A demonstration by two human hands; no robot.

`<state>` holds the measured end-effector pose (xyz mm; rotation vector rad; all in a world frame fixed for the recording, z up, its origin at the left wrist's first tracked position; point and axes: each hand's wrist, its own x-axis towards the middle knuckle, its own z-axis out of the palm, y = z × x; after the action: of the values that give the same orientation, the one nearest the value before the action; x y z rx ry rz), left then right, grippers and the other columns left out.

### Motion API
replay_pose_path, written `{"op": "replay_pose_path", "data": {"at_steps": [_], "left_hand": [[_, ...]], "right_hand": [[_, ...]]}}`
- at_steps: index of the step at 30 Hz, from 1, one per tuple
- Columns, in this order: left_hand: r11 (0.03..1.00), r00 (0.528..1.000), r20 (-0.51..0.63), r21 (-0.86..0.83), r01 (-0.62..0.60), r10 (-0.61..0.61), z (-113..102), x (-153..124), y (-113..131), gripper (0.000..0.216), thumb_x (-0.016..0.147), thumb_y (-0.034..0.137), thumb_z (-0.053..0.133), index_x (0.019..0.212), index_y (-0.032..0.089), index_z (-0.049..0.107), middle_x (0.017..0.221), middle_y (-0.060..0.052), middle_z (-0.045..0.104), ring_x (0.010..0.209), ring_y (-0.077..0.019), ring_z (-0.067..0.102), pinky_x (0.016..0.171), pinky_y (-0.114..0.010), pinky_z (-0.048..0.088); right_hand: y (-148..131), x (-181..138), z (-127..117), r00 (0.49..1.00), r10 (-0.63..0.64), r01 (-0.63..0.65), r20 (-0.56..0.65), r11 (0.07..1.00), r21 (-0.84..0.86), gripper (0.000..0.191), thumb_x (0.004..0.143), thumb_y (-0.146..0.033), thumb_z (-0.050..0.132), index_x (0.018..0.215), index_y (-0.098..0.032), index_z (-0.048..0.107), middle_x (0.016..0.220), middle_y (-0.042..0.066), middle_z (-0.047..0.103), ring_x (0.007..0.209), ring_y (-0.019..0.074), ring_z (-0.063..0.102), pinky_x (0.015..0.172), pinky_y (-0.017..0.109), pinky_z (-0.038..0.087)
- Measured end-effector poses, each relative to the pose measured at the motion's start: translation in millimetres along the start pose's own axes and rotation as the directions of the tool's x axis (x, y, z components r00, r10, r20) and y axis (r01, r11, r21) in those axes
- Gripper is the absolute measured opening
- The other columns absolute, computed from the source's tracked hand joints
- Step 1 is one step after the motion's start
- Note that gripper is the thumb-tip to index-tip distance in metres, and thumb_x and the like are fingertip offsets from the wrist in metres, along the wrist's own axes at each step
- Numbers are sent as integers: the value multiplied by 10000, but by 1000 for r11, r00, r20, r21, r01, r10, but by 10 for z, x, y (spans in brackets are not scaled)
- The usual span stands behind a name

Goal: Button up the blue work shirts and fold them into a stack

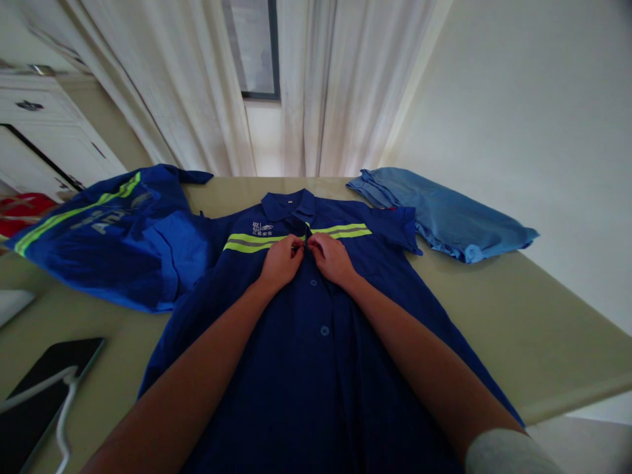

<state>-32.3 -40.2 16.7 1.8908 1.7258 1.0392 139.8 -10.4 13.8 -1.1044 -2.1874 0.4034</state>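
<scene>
A dark blue work shirt point(296, 368) with yellow-green reflective stripes lies face up before me, its collar point(289, 205) pointing away. Both hands meet at the chest, on the front opening by the stripe. My left hand point(282, 263) pinches one side of the placket, fingers closed. Opposite it, my right hand point(332, 258) pinches the other edge, the fingertips almost touching those of the left. A button at this spot is hidden by the fingers. Below the hands, two buttons point(324, 331) show along the placket.
Another blue garment with a reflective stripe point(118, 243) lies folded at left. A lighter blue folded garment point(444, 210) lies at right by the wall. A dark tablet-like device point(49, 388) with a white cable point(62, 421) sits at the table's point(533, 329) near left.
</scene>
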Motion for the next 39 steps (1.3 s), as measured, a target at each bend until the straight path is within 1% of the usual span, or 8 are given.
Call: {"op": "replay_pose_path", "data": {"at_steps": [7,11,13,17,24,30,34,39], "left_hand": [[995,1000,26,-98,-14,16,-54,13,-22,59,851,210,633,909,216,646,856,-5,739,643,-156,633,655,-285,488],[991,1000,21,-131,7,-4,-56,8,-12,97,819,207,656,915,202,661,840,-3,738,606,-139,613,624,-272,478],[988,1000,7,-155,3,-2,-52,6,-3,103,843,274,668,913,198,668,847,-12,743,624,-145,625,625,-276,482],[979,1000,-14,-204,13,-16,-33,17,-15,235,850,425,706,883,197,666,883,-34,756,681,-162,654,639,-285,501],[961,998,21,-272,56,-52,1,40,-69,183,812,295,697,949,178,666,921,-47,757,687,-148,650,659,-283,520],[910,995,43,-402,96,-86,-4,75,-86,263,740,194,701,996,161,653,968,-64,755,678,-127,633,634,-265,497],[908,994,54,-405,105,-91,-11,84,-92,260,739,188,701,993,161,657,963,-61,749,671,-121,626,612,-257,476],[892,995,57,-441,100,-84,-25,70,-91,262,744,194,713,995,162,644,961,-65,743,775,-148,671,655,-260,485]], "right_hand": [[25,7,17,1000,-1,1,-1,999,35,135,965,-196,555,993,-216,686,932,30,698,829,189,622,771,286,439],[4,0,8,1000,5,-5,16,1000,-8,142,977,-212,572,1027,-207,704,975,41,711,859,192,633,790,289,444],[-14,-10,1,1000,3,-1,25,999,-49,162,997,-227,556,1046,-211,710,1018,53,712,887,199,638,804,294,450],[-39,-27,-8,999,11,-5,51,994,-108,195,1013,-235,536,1082,-224,719,1072,66,709,914,209,644,814,302,463],[-44,-33,-4,999,25,-21,35,996,-85,178,1005,-262,559,1091,-243,714,1063,50,708,914,206,649,812,299,477],[-105,-61,-32,999,4,3,50,991,-134,198,993,-250,560,1146,-259,686,1090,43,701,861,198,641,733,287,460],[-113,-63,-36,999,11,-5,45,992,-126,208,976,-241,583,1152,-265,690,1103,36,702,872,197,649,730,286,470],[-100,-61,-22,999,22,-18,27,993,-119,268,962,-266,636,1227,-266,681,1212,54,668,921,206,662,783,303,507]]}}
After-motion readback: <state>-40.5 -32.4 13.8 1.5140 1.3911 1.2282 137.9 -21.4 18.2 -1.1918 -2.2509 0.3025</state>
